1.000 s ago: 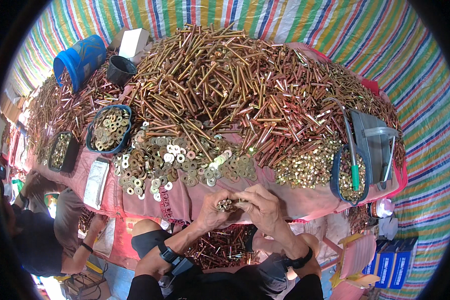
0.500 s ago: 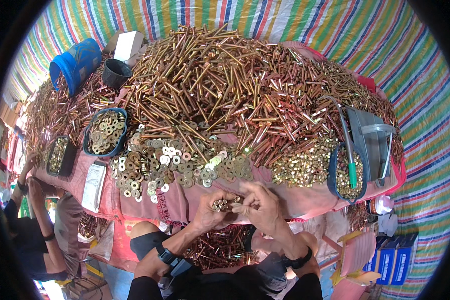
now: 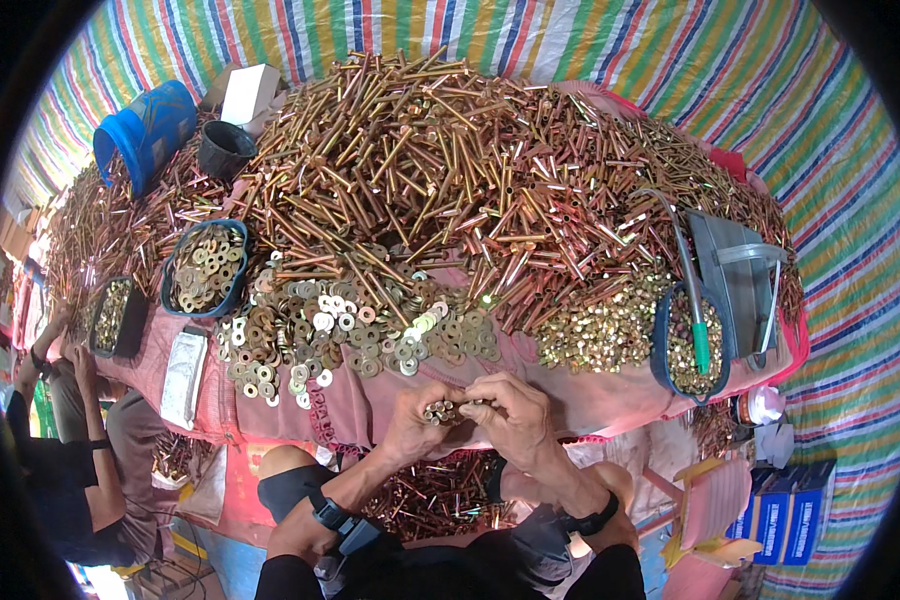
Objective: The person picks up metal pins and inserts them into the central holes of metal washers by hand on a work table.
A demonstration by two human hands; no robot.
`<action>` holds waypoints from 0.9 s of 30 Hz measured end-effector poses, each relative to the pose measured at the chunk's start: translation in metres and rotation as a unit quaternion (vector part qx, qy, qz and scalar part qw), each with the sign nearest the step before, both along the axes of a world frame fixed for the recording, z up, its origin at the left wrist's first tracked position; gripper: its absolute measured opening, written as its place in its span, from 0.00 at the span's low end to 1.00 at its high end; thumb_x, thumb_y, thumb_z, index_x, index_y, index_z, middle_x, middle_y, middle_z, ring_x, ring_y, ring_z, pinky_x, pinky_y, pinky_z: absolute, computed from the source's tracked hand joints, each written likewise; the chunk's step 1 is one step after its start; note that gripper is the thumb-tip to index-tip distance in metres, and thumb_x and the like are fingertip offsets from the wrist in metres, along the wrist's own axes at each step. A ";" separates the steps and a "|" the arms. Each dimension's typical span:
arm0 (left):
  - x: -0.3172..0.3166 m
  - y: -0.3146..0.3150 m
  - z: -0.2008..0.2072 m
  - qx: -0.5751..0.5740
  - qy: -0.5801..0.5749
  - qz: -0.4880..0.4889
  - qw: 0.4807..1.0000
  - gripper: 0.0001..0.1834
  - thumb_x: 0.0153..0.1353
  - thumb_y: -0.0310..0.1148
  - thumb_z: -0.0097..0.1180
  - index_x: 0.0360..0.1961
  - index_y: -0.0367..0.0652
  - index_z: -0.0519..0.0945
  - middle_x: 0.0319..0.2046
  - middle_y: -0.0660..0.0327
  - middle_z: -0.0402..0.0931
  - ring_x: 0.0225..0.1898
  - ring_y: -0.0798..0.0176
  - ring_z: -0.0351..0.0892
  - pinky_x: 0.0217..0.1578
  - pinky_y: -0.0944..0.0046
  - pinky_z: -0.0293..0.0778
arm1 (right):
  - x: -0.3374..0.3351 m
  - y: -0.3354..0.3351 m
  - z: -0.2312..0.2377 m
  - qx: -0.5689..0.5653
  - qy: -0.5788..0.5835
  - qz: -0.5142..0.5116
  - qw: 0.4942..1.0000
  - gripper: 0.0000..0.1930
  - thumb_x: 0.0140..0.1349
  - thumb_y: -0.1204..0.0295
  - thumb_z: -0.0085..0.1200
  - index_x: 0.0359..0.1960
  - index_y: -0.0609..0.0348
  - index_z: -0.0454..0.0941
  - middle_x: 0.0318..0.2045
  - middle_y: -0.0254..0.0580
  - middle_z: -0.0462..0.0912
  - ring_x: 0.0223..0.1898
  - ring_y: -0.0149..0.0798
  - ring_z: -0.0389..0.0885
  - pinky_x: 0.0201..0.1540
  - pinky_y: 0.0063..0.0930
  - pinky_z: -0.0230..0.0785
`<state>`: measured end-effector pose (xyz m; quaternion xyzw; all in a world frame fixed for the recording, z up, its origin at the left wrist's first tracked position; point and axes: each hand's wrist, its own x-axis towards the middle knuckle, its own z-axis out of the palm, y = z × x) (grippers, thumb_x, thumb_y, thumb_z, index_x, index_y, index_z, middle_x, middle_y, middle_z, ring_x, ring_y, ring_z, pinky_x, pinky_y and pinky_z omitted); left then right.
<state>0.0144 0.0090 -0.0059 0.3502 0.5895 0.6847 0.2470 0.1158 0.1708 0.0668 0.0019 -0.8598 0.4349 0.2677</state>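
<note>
My left hand (image 3: 419, 421) is closed round a bundle of brass-coloured bolts (image 3: 439, 411), their round ends facing up. Against the bundle's right side, my right hand (image 3: 513, 415) has its thumb and fingers pinched together at one of the ends; whatever small piece is between them is hidden. Both hands are held just off the near edge of the cloth-covered table. Beyond them lies a spread of flat washers (image 3: 370, 335), with a heap of small brass nuts (image 3: 595, 330) to its right. Behind rises a large pile of long bolts (image 3: 400, 150).
A blue tub of washers (image 3: 208, 270) and a white block (image 3: 184, 378) are at left. At right stand a blue tub of nuts (image 3: 685, 365) with a green-handled tool (image 3: 700, 340) and a grey scoop (image 3: 730, 265). Another person's arm (image 3: 95, 440) is at far left; more bolts (image 3: 440, 495) lie below my hands.
My right hand's fingers have come in from a looser, blurred pose and now pinch against the bundle. My left hand keeps its hold. The view has shifted slightly.
</note>
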 end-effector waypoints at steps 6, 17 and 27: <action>0.004 0.006 0.005 -0.029 -0.070 0.089 0.993 0.07 0.65 0.26 0.70 0.43 0.37 0.87 0.32 0.64 0.84 0.34 0.74 0.78 0.36 0.69 0.75 | 0.013 0.033 -0.012 -0.291 -0.172 -0.050 0.940 0.09 0.67 0.71 0.68 0.42 0.63 0.82 0.30 0.35 0.86 0.28 0.26 0.83 0.30 0.27 0.76; -0.002 0.000 0.020 -0.096 -0.076 0.099 0.988 0.09 0.71 0.26 0.63 0.49 0.38 0.82 0.36 0.65 0.80 0.40 0.72 0.78 0.43 0.70 0.75 | -0.029 0.058 -0.049 0.029 -0.123 -0.135 0.983 0.12 0.68 0.71 0.63 0.48 0.67 0.85 0.38 0.53 0.89 0.35 0.45 0.90 0.38 0.34 0.80; 0.005 0.023 0.016 -0.043 0.041 0.069 0.996 0.22 0.69 0.23 0.64 0.63 0.41 0.80 0.40 0.57 0.87 0.43 0.64 0.85 0.47 0.65 0.79 | -0.041 0.055 -0.048 0.077 -0.157 -0.146 0.974 0.13 0.65 0.68 0.64 0.48 0.59 0.86 0.31 0.54 0.86 0.32 0.58 0.86 0.37 0.48 0.77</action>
